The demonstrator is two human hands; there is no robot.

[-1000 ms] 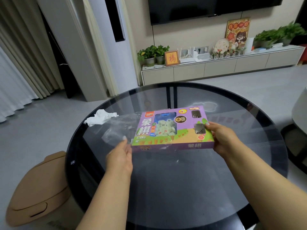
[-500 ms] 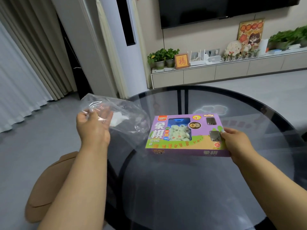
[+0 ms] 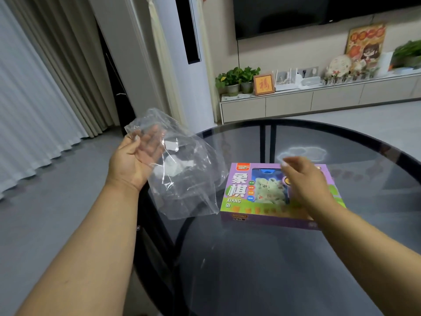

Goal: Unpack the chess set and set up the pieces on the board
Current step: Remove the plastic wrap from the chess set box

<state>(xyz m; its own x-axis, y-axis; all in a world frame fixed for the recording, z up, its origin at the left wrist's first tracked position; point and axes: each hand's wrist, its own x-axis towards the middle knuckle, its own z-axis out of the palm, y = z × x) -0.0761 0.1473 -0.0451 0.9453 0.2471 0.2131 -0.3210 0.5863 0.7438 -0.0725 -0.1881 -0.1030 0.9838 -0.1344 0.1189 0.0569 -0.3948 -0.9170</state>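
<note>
The purple chess set box lies flat on the round dark glass table, toward its far left part. Pale green pieces show through the box's window. My left hand is raised off the table's left edge and grips a crumpled clear plastic bag, which hangs down toward the box's left end. My right hand hovers blurred over the box's right half with fingers extended toward the far left, covering that part of the lid.
A white crumpled tissue shows through the bag on the table's left part. The table's dark rim runs below my left forearm. Curtains hang at left; a low cabinet with plants stands along the far wall.
My left hand pulled the clear bag off the box and lifted it left. My right hand released the box's right edge and now moves over the lid. The box rests on the table.
</note>
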